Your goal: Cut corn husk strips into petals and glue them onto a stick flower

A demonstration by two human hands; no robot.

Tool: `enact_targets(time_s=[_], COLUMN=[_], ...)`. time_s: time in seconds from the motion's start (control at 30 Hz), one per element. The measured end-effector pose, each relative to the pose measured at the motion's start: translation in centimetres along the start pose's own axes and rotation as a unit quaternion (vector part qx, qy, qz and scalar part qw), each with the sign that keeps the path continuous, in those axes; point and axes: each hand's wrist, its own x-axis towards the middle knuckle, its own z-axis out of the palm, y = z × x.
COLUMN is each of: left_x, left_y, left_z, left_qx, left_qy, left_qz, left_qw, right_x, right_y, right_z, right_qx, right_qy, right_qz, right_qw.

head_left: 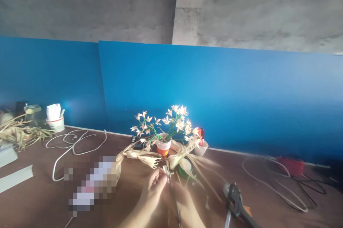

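Note:
My left hand (152, 188) and my right hand (184, 203) meet low in the middle of the brown table (40, 203). The left fingers pinch a small pale strip of dried husk (165, 171) held upright. The right hand is blurred and seems closed round a thin dark stem (177, 210) running down toward me. Just beyond the hands stands a paper cup (163, 147) with a spray of small cream husk flowers (167, 120) on green stems. Loose husk leaves (146, 158) and a green tape roll (184, 167) lie beside it.
A black glue gun (237, 199) lies right of my hands. White cables (77, 142) loop on the left, and more cables and a red object (292, 165) sit at far right. A husk pile (18, 133) and white cup (55, 119) are far left. A blue board (214, 88) backs the table.

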Motion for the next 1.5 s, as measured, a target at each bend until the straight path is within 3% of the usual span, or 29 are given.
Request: enact_targets(time_s=[0.4,0.73,1.03,1.5], left_x=[0.0,-0.1,-0.3,-0.4], left_y=[-0.3,-0.2,0.2,0.3], left_z=[0.1,0.4,0.5,0.7], left_qx=[-0.011,0.022,0.053,0.050], left_qy=[0.011,0.028,0.055,0.057], left_qz=[-0.018,-0.005,0.003,-0.004], left_qw=[1.000,0.999,0.997,0.997], right_x=[-0.1,0.1,-0.3,0.2], right_y=[-0.4,0.3,-1.3,0.0], right_z=[0.4,0.2,0.5,-0.1], right_qx=[-0.032,-0.015,-0.051,-0.059], right_qy=[0.026,-0.003,-0.005,0.004], right_qz=[-0.009,-0.036,-0.019,-0.024], right_qw=[0.999,0.999,0.999,0.998])
